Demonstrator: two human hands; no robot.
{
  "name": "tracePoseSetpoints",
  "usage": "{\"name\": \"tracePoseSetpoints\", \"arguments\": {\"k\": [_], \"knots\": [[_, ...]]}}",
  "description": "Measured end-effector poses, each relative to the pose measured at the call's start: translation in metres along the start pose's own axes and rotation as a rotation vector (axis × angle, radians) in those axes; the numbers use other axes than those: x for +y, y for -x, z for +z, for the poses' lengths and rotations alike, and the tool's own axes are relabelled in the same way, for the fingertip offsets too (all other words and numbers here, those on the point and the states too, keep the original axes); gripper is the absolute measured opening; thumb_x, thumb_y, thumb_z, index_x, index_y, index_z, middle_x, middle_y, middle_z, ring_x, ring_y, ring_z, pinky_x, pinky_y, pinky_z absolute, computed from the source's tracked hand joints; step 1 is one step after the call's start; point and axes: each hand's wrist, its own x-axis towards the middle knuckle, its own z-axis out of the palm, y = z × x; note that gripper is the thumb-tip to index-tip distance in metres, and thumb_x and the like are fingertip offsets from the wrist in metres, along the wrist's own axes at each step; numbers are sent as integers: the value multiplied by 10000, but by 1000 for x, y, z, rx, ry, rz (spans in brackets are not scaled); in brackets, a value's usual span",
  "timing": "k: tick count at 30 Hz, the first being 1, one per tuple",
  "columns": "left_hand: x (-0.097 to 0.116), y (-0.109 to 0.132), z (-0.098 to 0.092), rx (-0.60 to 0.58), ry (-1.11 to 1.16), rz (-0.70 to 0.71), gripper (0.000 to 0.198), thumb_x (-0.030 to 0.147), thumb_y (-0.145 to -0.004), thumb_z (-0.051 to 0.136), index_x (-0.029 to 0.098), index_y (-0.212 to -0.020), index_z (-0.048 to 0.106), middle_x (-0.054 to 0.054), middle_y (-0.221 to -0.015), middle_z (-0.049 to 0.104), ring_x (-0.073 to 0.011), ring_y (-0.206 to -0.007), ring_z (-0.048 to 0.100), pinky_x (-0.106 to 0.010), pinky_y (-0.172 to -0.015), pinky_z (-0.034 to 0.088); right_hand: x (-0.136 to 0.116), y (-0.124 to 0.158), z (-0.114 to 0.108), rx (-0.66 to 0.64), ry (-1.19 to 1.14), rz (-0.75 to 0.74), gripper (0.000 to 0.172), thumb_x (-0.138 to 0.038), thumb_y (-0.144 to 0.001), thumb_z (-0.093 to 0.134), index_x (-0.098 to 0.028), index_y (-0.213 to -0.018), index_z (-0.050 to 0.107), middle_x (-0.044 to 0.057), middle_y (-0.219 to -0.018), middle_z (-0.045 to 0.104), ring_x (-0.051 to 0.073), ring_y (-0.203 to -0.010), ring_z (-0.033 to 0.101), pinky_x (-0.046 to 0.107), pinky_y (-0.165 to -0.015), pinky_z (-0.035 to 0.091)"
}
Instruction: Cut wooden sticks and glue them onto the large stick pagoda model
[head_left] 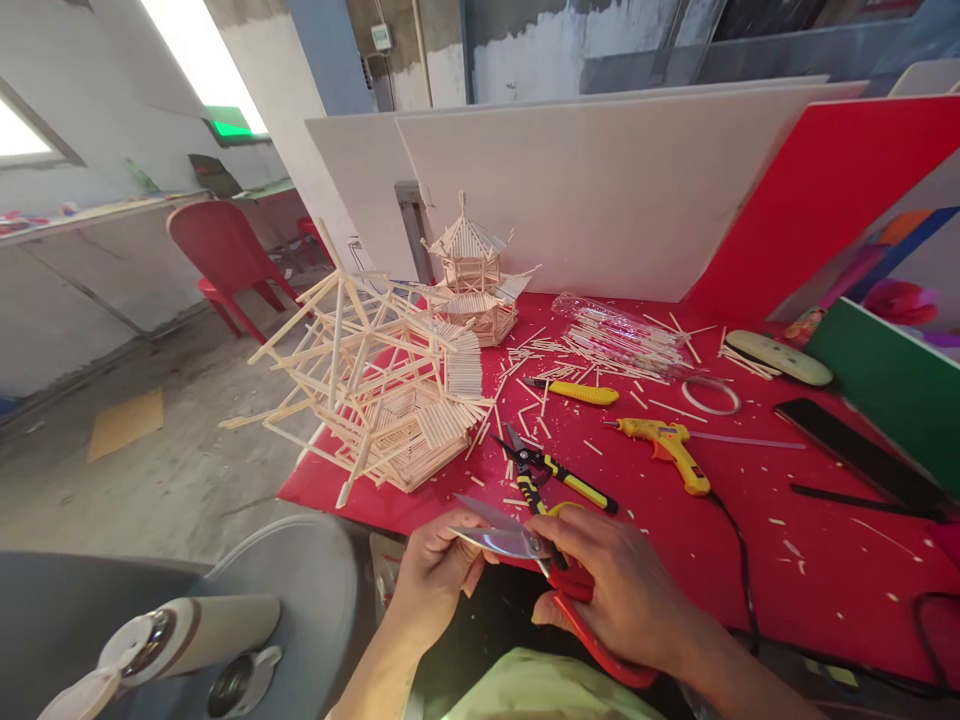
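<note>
Red table (750, 560): right hand (622, 585) gripping scissors (525, 548)

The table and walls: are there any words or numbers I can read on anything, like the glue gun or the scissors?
No words or numbers can be read anywhere.
Glue gun: no label shows.
Scissors, held in the right hand with the left hand at the blades: plain.
Green sign near the ceiling: too blurred to read.
White box on the wall: too small to read.
</note>
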Motion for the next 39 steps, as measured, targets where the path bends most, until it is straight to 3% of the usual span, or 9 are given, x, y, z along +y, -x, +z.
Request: {"name": "tracePoseSetpoints", "arguments": {"k": [5, 13, 19, 23, 25, 29, 32, 36, 39], "knots": [[-9, 1, -3, 26, 17, 20, 267, 408, -830, 723, 156, -739, 717, -16, -622, 645, -55, -432, 424, -201, -442, 307, -2, 2, 2, -13, -35, 37, 646, -369, -696, 834, -277, -1269, 550, 27, -1072, 625, 222, -951, 600, 311, -786, 446], [-9, -1, 0, 119, -22, 35, 325, 480, -771, 755, 163, -728, 699, 50, -444, 494, -74, -405, 390, -211, -447, 314, -8, -1, -2, -16, -69, 32, 554, -315, -716, 819, -253, -1216, 588, 23, -997, 640, 206, -893, 617, 289, -741, 467], [-5, 1, 3, 114, -17, 26, 302, 462, -770, 758, 168, -757, 694, 4, -567, 615, -72, -404, 430, -210, -420, 314, -6, 1, 1, 9, -90, 18, 523, -346, -742, 804, -213, -1213, 618, 42, -951, 669, 200, -827, 637, 281, -711, 491], [0, -1, 8, 54, -25, -8, 303, 429, -818, 723, 151, -705, 680, -5, -593, 615, -52, -399, 435, -194, -406, 300, -1, 5, 7, -3, -154, 39, 418, -388, -820, 733, -218, -1190, 640, 1, -765, 681, 155, -640, 619, 234, -576, 458], [2, -2, 9, 42, 7, -24, 281, 409, -837, 709, 146, -741, 683, 0, -604, 618, -36, -383, 431, -179, -395, 282, 4, 6, 8, 50, -158, 46, 383, -411, -850, 695, -219, -1177, 647, -8, -720, 679, 146, -596, 611, 228, -566, 462], [4, -4, 9, 51, 147, -76, 229, 384, -839, 708, 171, -856, 624, -14, -656, 674, -74, -383, 518, -161, -359, 268, 23, 11, 2, 242, 26, 147, 451, -475, -894, 612, -202, -1254, 621, 47, -835, 736, 176, -654, 669, 258, -632, 514], [6, -5, 7, 67, 197, -92, 231, 365, -829, 721, 183, -860, 582, -37, -719, 701, -123, -465, 605, -171, -371, 328, 44, 19, -9, 298, 280, 233, 462, -511, -913, 558, -206, -1252, 636, 81, -911, 757, 223, -727, 710, 298, -647, 533], [9, -5, 6, 162, 193, -40, 221, 328, -786, 773, 150, -819, 646, -35, -886, 683, -12, -431, 477, -144, -387, 268, 67, 41, -20, 280, 588, 364, 527, -604, -883, 539, -226, -1227, 669, 101, -891, 758, 283, -756, 724, 335, -568, 537], [11, -6, 7, 201, 249, -72, 229, 330, -743, 809, 148, -790, 678, -4, -811, 641, 6, -418, 410, -135, -375, 243, 83, 60, -22, 203, 666, 511, 567, -644, -877, 505, -251, -1257, 656, 96, -861, 762, 301, -700, 724, 344, -475, 517]]}}
